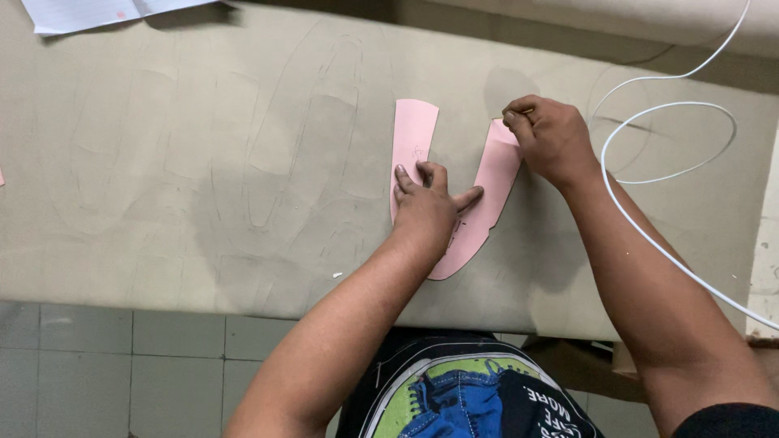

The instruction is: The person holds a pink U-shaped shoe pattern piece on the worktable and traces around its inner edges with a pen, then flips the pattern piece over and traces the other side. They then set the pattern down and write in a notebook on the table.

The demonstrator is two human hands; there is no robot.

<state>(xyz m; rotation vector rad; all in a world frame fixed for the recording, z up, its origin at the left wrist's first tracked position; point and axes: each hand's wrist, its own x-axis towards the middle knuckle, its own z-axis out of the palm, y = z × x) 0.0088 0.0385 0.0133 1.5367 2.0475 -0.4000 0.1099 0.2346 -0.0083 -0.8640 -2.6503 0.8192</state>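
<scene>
Left hand (428, 203) lies flat, fingers spread, pressing down the pink U-shaped card template (487, 195) on the grey-green sheet of material (203, 162). Right hand (548, 134), at two o'clock from it, is closed around a thin pencil-like tool, barely visible, at the tip of the template's right arm. One white cable (673, 166) loops at three o'clock. One white paper (89, 12) sits at eleven o'clock. Faint traced outlines cover the sheet.
</scene>
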